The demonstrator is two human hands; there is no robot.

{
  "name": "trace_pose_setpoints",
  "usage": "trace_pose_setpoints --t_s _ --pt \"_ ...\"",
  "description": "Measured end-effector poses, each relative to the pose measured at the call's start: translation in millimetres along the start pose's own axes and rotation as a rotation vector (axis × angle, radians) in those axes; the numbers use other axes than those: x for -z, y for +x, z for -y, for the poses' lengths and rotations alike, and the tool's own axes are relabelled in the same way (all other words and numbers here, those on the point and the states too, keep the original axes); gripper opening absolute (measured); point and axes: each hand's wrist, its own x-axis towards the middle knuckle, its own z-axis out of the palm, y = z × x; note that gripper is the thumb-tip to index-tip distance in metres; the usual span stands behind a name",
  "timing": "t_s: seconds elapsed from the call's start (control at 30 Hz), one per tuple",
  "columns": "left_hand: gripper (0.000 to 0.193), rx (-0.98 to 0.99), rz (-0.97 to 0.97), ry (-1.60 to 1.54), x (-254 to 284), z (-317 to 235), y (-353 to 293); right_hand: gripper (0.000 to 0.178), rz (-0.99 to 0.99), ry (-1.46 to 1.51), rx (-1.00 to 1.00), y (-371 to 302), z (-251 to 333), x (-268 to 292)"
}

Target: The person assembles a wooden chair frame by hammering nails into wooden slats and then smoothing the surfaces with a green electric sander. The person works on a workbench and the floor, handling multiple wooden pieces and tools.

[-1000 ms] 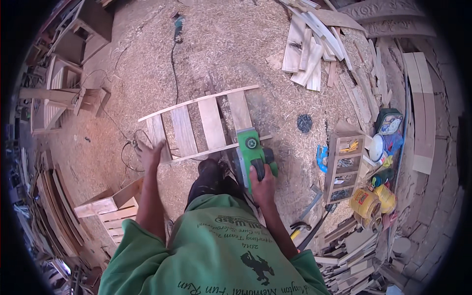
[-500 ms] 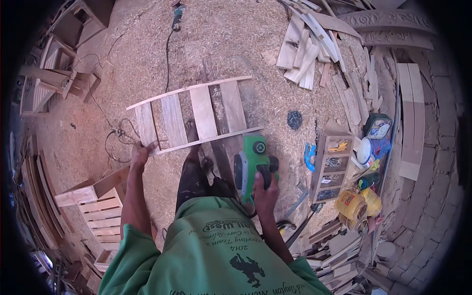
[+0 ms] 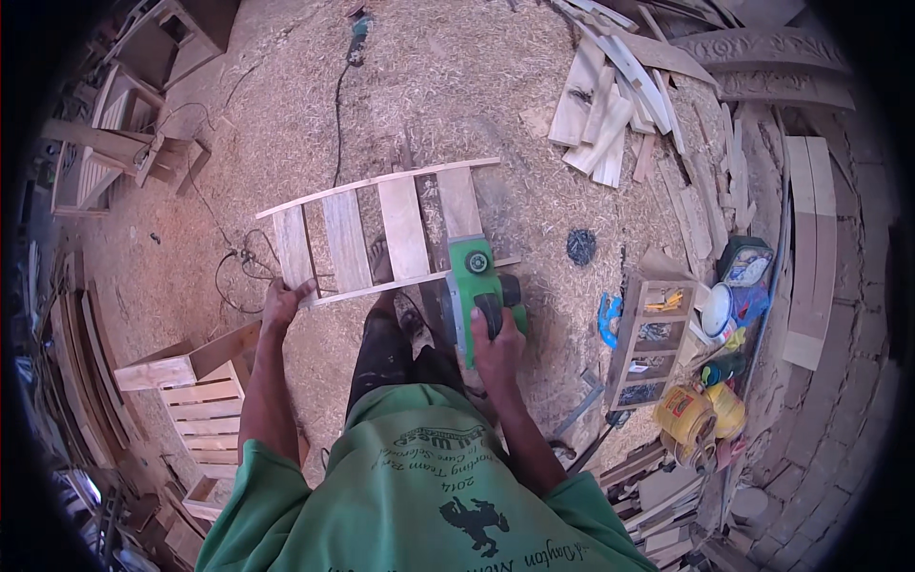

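Note:
A wooden slatted frame [image 3: 403, 229], two long rails joined by several flat slats, lies before me over the shaving-strewn ground. My left hand [image 3: 283, 303] is closed around its near left corner. In my right hand [image 3: 498, 348] is the rear handle of a green electric planer [image 3: 461, 286], fingers wrapped round it. The planer's front end lies over the near rail, close to its right end, and hides part of that rail and the slat behind. One bare foot [image 3: 381, 259] shows between the slats.
Loose boards [image 3: 579, 95] lie at the far right. A compartmented wooden tray [image 3: 650, 338] holds small hardware, beside yellow containers [image 3: 684, 414]. A slatted wooden piece [image 3: 202, 419] stands at left, near a looped cable [image 3: 238, 275]. Another corded power tool [image 3: 357, 40] lies far ahead.
The planer has moved forward and left, from beside the near rail to over it. My left hand keeps its grip on the frame's corner. The whole view has shifted slightly.

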Motion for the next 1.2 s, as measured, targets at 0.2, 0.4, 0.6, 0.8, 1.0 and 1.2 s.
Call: trace_pose_setpoints --t_s 0.2,0.4,0.6,0.8,1.0,1.2 --pt "0.076 0.016 0.008 0.07 0.1 9.9 7.6 0.048 0.029 0.014 0.0 23.3 16.5 -0.7" --pt "0.08 -0.049 0.006 -0.02 -4.3 33.0 18.8 0.048 0.054 -0.002 0.001 41.3 34.7 -0.5" --pt "0.08 -0.014 0.007 0.007 -4.3 26.0 14.6 0.049 0.047 0.056 0.04 66.5 37.2 -16.1" --pt "0.078 -0.074 -0.014 -0.122 -7.3 9.8 -1.6 0.052 0.065 0.011 0.048 101.1 71.4 -24.6" --pt "0.076 -0.047 -0.017 -0.065 -6.7 31.8 11.5 0.052 0.071 0.14 0.037 133.6 68.5 -25.0" --pt "0.073 -0.013 -0.043 -0.022 -12.8 29.6 3.3 0.037 0.008 0.276 -0.06 64.9 -4.8 58.1"
